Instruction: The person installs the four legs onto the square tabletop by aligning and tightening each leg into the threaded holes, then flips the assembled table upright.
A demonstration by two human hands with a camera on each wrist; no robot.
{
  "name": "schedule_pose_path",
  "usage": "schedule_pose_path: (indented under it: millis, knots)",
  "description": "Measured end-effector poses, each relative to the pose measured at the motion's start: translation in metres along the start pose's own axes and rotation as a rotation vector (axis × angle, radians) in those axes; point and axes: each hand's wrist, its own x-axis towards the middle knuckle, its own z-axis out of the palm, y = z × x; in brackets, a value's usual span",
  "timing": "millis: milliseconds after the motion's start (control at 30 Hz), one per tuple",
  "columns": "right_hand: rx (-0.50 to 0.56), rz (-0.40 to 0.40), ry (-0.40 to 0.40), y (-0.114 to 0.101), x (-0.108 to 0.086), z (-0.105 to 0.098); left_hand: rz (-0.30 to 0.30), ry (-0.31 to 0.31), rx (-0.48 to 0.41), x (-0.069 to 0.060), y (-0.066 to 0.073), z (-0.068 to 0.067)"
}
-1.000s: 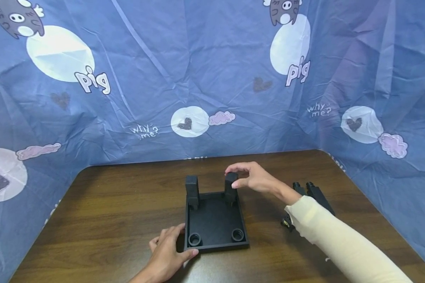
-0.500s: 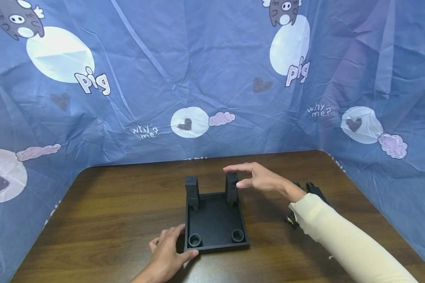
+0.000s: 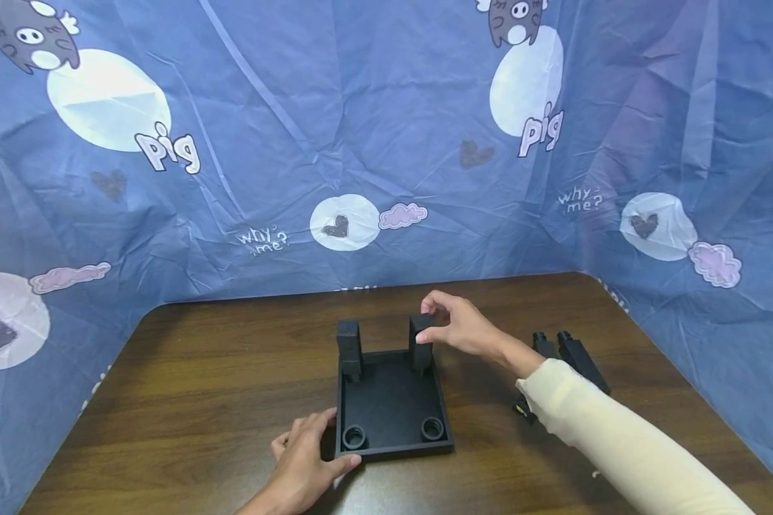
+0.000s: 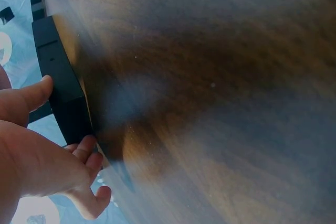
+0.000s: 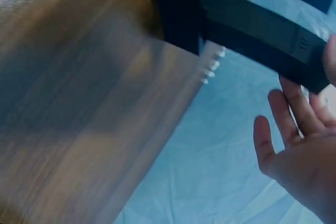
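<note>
- The black tray (image 3: 393, 393) lies at the lower centre of the frame, its shallow walls framing a flat floor, with a fitting in each of its four corners.
- In its two lower corners sit round sockets, a left socket (image 3: 355, 445) and a right socket (image 3: 433, 438), both open at the top, with ridges inside.
- In its two upper corners stand blocky black posts: the left post (image 3: 349, 347) is upright, and the right post (image 3: 420, 350) is upright too. How deep their feet sit cannot be told.
- The left hand (image 3: 301, 450), at the lower left of the tray, grips its corner: thumb on the front wall, fingers along the left side.
- The right hand (image 3: 462, 325) holds the top of the right post, thumb on the near face and forefinger bent behind it, the gap narrow; in the right wrist view its other fingers spread loosely below the post.
- Right of centre, outside the tray, two loose black posts (image 3: 582, 363) lie on the table (image 3: 232, 357), their threaded ends toward the top of the frame; a small dark piece (image 3: 524, 409) shows below them, partly behind the cream sleeve (image 3: 573, 408).
- A blue printed cloth (image 3: 393, 129) fills the upper frame.
</note>
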Motion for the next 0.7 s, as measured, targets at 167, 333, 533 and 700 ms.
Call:
schedule_pose_path:
  millis: [167, 333, 533, 700]
  knots:
    - [0.006, -0.014, -0.032, 0.0, -0.001, 0.0, 0.009, 0.012, 0.007, -0.001, 0.0, 0.0]
    - [0.09, -0.068, -0.214, 0.001, 0.0, -0.013, 0.013, 0.013, -0.001, -0.001, 0.0, -0.001]
    - [0.104, -0.06, -0.256, 0.002, 0.003, -0.015, 0.005, 0.005, 0.005, -0.001, 0.0, -0.001]
    - [0.108, -0.029, -0.201, 0.002, 0.002, -0.011, -0.006, -0.004, 0.002, 0.0, 0.0, 0.0]
